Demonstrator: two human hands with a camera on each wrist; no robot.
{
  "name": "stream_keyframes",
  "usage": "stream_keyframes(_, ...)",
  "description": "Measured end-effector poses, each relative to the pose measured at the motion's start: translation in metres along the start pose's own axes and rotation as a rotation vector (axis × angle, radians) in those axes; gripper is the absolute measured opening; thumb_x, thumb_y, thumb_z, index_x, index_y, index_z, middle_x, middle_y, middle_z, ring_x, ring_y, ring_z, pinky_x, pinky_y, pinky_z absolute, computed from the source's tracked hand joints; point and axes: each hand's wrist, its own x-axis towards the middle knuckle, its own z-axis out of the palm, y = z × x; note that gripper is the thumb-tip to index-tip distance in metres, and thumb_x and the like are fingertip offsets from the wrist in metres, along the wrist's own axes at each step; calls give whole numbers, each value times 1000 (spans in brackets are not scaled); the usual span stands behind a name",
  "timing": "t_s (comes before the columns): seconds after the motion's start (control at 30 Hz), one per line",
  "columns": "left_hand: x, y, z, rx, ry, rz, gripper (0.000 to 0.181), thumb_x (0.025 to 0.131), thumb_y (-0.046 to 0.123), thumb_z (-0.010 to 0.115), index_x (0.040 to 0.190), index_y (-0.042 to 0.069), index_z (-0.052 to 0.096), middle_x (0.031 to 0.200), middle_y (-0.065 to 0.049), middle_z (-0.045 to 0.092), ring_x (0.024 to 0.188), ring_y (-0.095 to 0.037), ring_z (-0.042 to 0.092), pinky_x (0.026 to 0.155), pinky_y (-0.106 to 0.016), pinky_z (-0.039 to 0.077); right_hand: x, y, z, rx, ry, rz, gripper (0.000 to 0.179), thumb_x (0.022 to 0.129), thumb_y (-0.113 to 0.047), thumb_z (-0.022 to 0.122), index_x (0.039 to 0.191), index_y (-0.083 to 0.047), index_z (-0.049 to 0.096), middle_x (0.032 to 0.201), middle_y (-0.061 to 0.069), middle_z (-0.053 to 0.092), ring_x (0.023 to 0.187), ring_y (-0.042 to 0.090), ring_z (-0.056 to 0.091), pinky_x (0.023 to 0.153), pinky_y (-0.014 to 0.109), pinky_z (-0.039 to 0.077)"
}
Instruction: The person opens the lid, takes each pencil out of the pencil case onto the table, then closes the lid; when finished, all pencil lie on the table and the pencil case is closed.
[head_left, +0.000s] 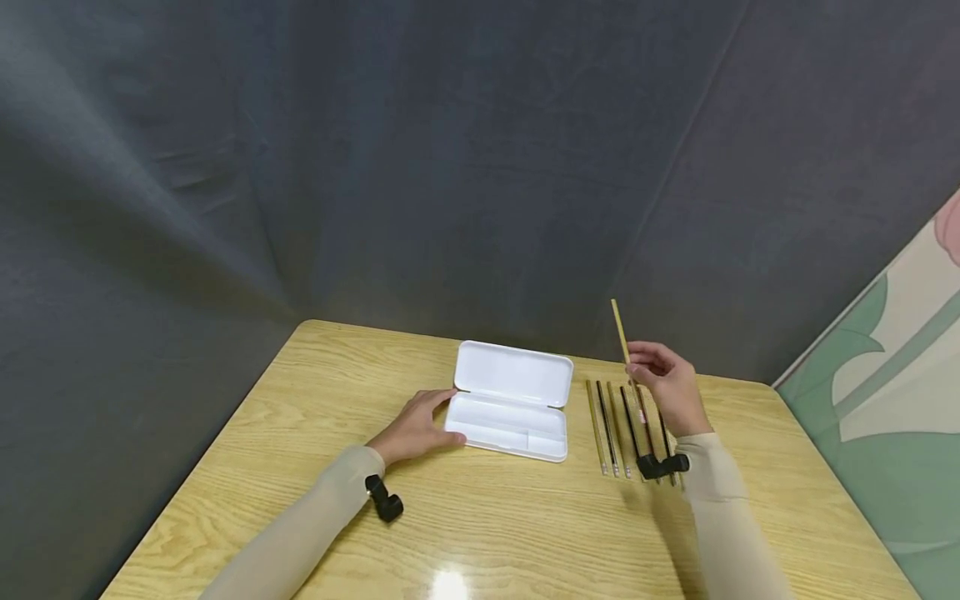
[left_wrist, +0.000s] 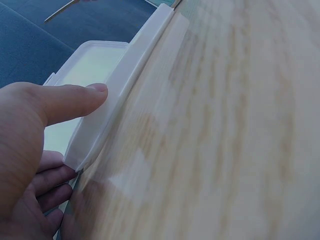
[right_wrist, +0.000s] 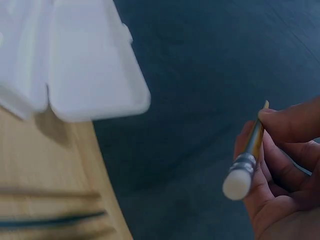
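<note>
A white pencil case (head_left: 512, 373) lies with its lid raised, and its divided tray holds nothing. My left hand (head_left: 420, 425) grips the case's left end, the thumb on the front wall and fingers at the side; the left wrist view shows this thumb (left_wrist: 75, 102) up close. In the air to the right of the case, my right hand (head_left: 670, 387) pinches a yellowish pencil (head_left: 619, 323) between thumb and fingers. Its white eraser (right_wrist: 237, 185) faces the right wrist camera. Below this hand several pencils (head_left: 596, 427) lie side by side, some partly hidden by the hand and wrist.
The wooden table (head_left: 487, 517) ends at a dark grey curtain (head_left: 480, 167) behind and to the left. A panel with a green and pink leaf pattern (head_left: 900, 375) borders the right side. Black wrist cameras (head_left: 385, 500) sit on both sleeves.
</note>
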Motion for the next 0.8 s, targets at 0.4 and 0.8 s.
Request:
stream_keyframes(0.4, -2, 3, -2, 14, -5, -13, 89, 80, 51, 83, 154, 22, 44, 156, -7, 45, 147, -30, 39, 119, -56, 37, -32, 16, -77, 154, 123, 63, 29, 96, 0, 66, 124, -3, 65, 95, -12, 71, 83, 1, 67, 72, 11, 55)
stream_keyframes(0.8, -2, 1, -1, 9, -11, -8, 89, 79, 53, 83, 154, 25, 44, 157, -5, 45, 148, -29, 38, 119, -56, 36, -55, 28, -129, 275, 178, 113, 28, 94, 6, 65, 113, -13, 73, 89, -10, 74, 80, 1, 72, 69, 13, 57)
